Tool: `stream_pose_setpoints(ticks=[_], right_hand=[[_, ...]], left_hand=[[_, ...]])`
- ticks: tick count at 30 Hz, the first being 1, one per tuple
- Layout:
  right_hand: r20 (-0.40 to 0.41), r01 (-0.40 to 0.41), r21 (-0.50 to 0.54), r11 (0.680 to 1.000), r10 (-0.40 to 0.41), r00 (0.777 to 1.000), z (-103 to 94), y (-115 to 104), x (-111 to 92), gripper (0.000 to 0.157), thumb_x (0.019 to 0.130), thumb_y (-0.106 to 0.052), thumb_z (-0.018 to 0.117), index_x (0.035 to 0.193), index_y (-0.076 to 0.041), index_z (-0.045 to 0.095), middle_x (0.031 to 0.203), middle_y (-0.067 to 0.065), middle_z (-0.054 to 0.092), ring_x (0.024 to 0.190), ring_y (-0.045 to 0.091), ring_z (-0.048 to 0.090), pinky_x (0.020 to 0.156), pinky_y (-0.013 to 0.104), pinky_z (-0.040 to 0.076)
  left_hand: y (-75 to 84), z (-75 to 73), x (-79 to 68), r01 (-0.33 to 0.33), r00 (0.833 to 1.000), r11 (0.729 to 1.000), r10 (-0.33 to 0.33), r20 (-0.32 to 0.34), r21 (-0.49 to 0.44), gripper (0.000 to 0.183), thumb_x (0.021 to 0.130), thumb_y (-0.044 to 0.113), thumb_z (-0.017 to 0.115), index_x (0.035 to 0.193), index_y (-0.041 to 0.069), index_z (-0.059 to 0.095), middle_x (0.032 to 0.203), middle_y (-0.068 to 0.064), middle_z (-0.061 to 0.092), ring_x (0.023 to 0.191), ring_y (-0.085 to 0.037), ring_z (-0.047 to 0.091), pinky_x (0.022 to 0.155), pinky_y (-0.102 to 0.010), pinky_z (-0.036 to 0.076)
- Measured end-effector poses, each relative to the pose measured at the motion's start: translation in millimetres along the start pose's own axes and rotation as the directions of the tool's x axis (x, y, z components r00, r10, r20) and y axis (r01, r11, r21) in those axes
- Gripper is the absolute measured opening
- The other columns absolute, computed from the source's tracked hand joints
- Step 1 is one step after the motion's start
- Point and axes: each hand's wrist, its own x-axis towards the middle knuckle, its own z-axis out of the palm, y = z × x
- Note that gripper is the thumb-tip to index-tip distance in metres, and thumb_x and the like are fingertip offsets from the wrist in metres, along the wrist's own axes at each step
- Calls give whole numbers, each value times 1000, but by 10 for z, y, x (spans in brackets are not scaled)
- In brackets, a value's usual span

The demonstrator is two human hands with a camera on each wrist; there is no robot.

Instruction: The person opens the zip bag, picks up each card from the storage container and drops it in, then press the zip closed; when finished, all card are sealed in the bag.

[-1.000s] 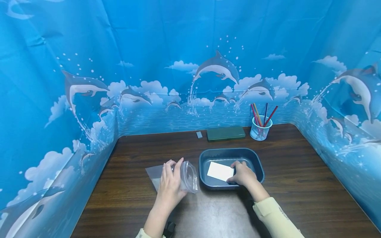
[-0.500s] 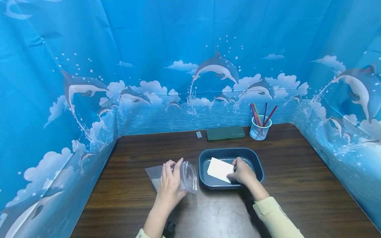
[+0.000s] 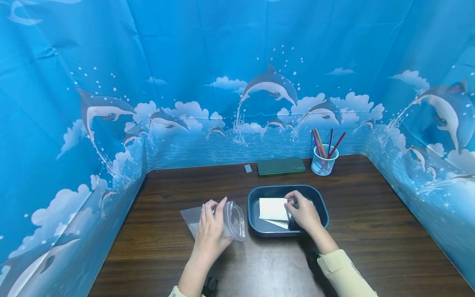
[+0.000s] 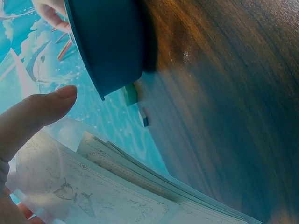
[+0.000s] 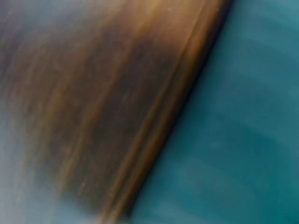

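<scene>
My left hand (image 3: 210,231) grips a clear zip-lock bag (image 3: 237,225) left of the tray, its mouth gaping toward the tray. Inside the bag, several printed paper cards (image 4: 107,182) show in the left wrist view, near my raised thumb (image 4: 42,112). Over the dark blue tray (image 3: 256,194), my right hand (image 3: 306,212) pinches the right edge of a white card (image 3: 272,208). A second, cream card (image 3: 280,223) lies partly hidden beneath it. The right wrist view is blurred, with the tray's side (image 5: 233,116) and wood but no hand.
Behind the tray lie a green case (image 3: 281,167) and a small grey block (image 3: 248,168). A light blue mesh cup (image 3: 323,165) with several coloured pencils stands at the back right. A dolphin-print curtain (image 3: 208,82) encloses the wooden table (image 3: 163,247) at back and sides.
My right hand has lifted and turned the white card, uncovering part of the cream card below. The left hand and the bag have stayed nearly still.
</scene>
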Motion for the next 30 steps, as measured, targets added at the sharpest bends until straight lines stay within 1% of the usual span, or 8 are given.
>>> stream_pose_setpoints(ticks=[4,10,15,19,25,30], right_hand=[[-69,60,3,998,-59,996,-37,-39,-9,20,91,-17,68,110,-17,63,84,0,61,56,16,51,47,31,43],[-135,120,17,993,-116,984,-132,-132,-54,22,91,-17,69,112,-18,64,85,0,62,52,17,48,44,29,41],[-198,194,20,981,-186,962,-205,-238,-83,24,89,-18,70,113,-20,67,85,-3,64,54,16,48,46,27,43],[-241,253,31,967,-238,941,-258,-341,-118,27,88,-19,71,115,-22,69,85,-6,65,55,14,47,46,25,42],[-298,325,114,939,-280,913,-333,-521,-215,28,86,-18,73,114,-24,71,85,-10,65,53,14,46,44,23,40],[-322,357,186,915,-287,902,-372,-682,-288,26,85,-18,75,110,-21,72,85,-9,68,53,14,48,45,21,40]], left_hand=[[-4,1,1,1,1000,1000,-1,-3,-4,117,47,24,98,145,10,36,130,-19,38,125,-34,35,104,-52,35],[-12,7,4,0,1000,1000,0,-11,-6,117,47,24,98,145,9,36,130,-19,39,124,-34,36,104,-51,35],[-14,7,8,1,1000,1000,-1,-8,-4,117,48,24,98,145,9,36,130,-19,39,124,-33,36,104,-51,36],[-6,12,15,2,1000,1000,-2,-6,1,117,48,23,98,145,10,36,130,-19,38,125,-34,36,104,-51,35],[10,19,31,5,1000,1000,-5,2,1,117,48,21,98,146,11,35,130,-18,37,124,-34,36,104,-51,35],[16,27,46,1,1000,1000,-1,5,-6,117,48,20,98,146,10,35,131,-18,37,125,-33,36,105,-50,35]])
